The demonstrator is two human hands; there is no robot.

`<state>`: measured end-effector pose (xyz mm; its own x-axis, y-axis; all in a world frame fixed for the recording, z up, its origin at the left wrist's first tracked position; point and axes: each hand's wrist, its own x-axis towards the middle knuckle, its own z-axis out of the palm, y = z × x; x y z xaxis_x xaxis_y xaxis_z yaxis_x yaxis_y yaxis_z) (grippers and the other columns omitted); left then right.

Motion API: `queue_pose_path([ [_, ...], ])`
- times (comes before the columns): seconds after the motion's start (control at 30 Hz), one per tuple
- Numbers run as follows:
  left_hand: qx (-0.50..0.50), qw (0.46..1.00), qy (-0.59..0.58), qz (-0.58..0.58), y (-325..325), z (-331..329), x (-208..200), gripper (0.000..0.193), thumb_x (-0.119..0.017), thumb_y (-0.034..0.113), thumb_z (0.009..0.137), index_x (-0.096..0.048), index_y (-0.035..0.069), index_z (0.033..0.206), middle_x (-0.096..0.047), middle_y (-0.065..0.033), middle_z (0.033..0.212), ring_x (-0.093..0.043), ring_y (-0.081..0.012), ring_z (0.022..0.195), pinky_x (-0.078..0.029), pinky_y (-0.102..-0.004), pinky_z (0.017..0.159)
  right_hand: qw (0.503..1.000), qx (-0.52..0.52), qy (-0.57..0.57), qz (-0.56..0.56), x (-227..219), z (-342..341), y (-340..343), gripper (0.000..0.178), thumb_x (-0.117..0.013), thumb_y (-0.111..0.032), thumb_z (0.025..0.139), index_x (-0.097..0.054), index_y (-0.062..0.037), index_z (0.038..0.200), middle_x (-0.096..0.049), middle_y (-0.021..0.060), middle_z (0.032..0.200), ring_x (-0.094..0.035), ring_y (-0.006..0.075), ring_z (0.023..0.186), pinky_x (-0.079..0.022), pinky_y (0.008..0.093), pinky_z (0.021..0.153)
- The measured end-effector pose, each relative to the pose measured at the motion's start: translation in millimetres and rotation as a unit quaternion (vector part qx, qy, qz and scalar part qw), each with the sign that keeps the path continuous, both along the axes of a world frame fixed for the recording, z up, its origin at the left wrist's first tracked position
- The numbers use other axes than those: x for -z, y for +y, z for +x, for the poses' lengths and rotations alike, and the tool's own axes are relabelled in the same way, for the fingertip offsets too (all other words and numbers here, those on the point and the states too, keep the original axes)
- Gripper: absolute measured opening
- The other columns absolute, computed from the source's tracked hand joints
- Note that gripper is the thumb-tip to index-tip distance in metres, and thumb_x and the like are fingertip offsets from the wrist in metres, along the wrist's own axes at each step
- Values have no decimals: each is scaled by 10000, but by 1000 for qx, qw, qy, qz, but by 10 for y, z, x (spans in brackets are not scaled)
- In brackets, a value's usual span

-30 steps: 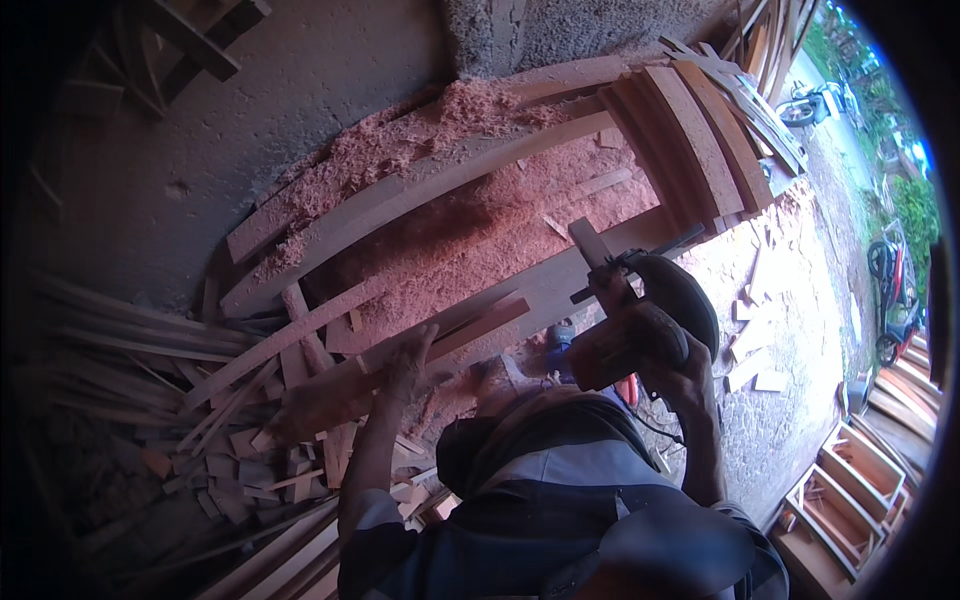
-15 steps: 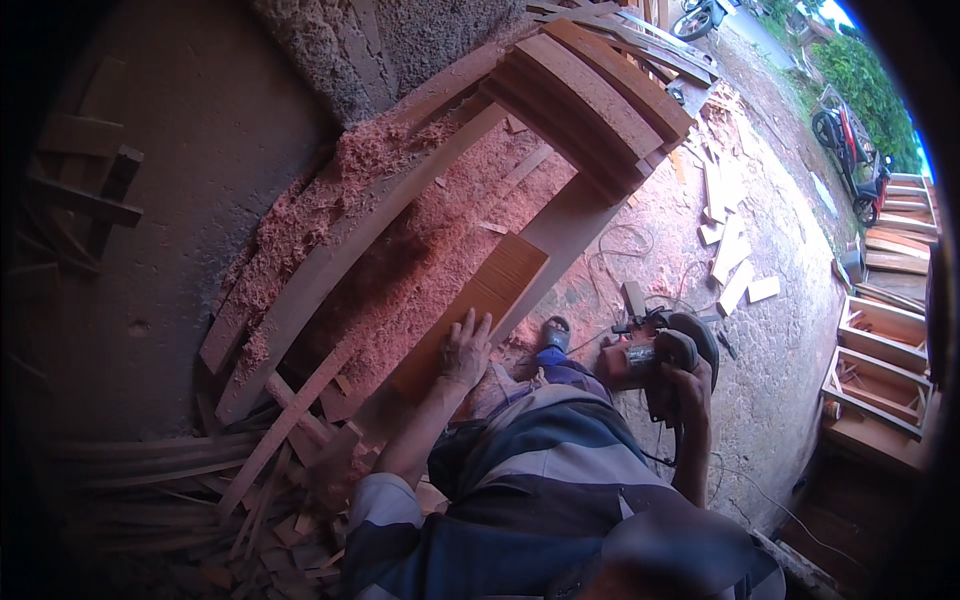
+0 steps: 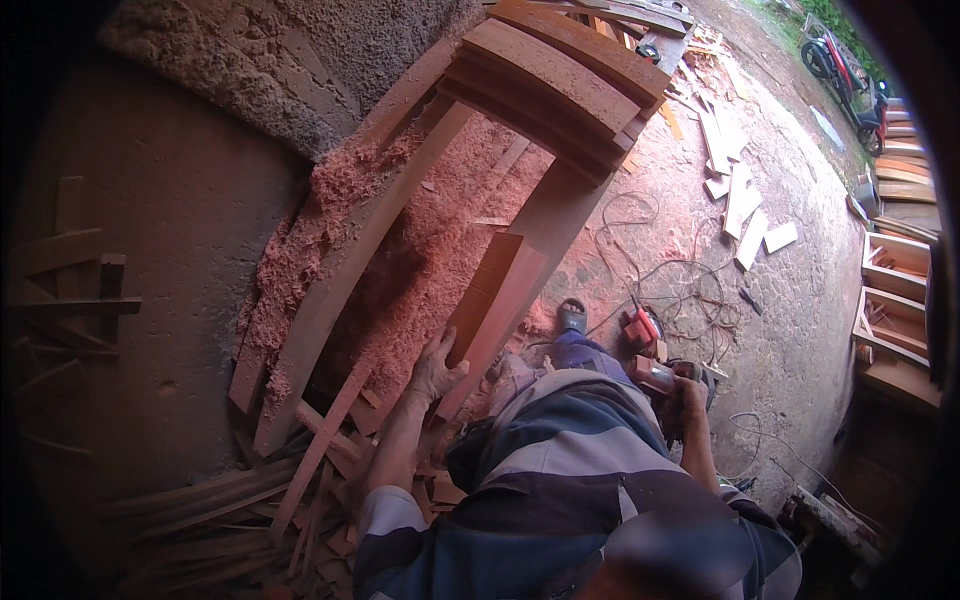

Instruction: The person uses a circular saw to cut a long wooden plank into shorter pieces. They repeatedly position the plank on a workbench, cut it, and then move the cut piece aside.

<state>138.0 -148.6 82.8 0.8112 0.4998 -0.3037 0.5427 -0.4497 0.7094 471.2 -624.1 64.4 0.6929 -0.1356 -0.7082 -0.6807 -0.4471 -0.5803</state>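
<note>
A thick wooden board (image 3: 503, 310) rests on the near rail of a long timber frame, its brown face and a paler pinkish face both showing. My left hand (image 3: 436, 370) is closed on the board's near end, fingers on the brown side and thumb at the end. Down at my right side, my right hand (image 3: 690, 398) grips a red power tool (image 3: 655, 374) with a rounded motor housing. Its far part is partly hidden by the hand, so I cannot make out its exact kind.
Pink shavings (image 3: 330, 205) heap over the frame's left rail and middle. Stacked curved timbers (image 3: 550, 75) lie across its far end. Another red tool (image 3: 642, 326) and looping cords (image 3: 690, 290) lie right. Offcuts (image 3: 742, 210) are scattered beyond; wood strips (image 3: 200, 500) pile lower left.
The board has turned from lying broad face up to standing tilted, and my left hand has shifted from flat on top to its near end. The power tool has dropped lower and nearer me.
</note>
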Motion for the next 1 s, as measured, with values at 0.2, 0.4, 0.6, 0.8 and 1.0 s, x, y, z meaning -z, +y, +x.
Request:
queue_pose_path([
  [0.2,-51,997,48,-38,260,137,43,224,-562,143,923,-646,12,1084,-737,-178,938,-727,-285,867,-556,-392,737,993,94,73,17,398,-210,-368,150,-756,-58,778,-742,-5,917,-657,62,685,-610,178,530,-447,335,465],
  [0.4,-163,985,-21,-46,-397,379,405,231,-663,186,921,-626,10,1067,-707,-188,914,-705,-371,910,-545,-457,812,983,144,95,60,529,-434,-531,88,-743,-79,822,-702,-8,856,-635,67,667,-568,171,486,-412,329,440],
  [0.6,-74,986,78,-127,-372,336,375,332,-701,212,920,-613,-8,1152,-696,-248,1100,-677,-401,1056,-531,-457,878,972,190,86,104,704,-604,-617,104,-743,-90,831,-713,-7,885,-620,68,646,-566,167,485,-402,323,442],
  [0.8,17,995,38,-90,-106,843,147,325,-651,170,948,-619,0,1223,-709,-230,1089,-696,-374,1019,-536,-428,887,975,201,91,40,828,-639,-667,88,-765,-87,799,-728,-27,851,-658,65,680,-600,173,507,-430,338,459],
  [1.0,35,950,-91,-297,-344,2295,198,269,-566,81,999,-627,-23,1240,-712,-127,1136,-675,-172,1024,-528,-316,898,970,208,116,52,1141,-729,-743,74,-738,-75,817,-723,-66,889,-652,77,681,-594,194,495,-463,373,445],
])
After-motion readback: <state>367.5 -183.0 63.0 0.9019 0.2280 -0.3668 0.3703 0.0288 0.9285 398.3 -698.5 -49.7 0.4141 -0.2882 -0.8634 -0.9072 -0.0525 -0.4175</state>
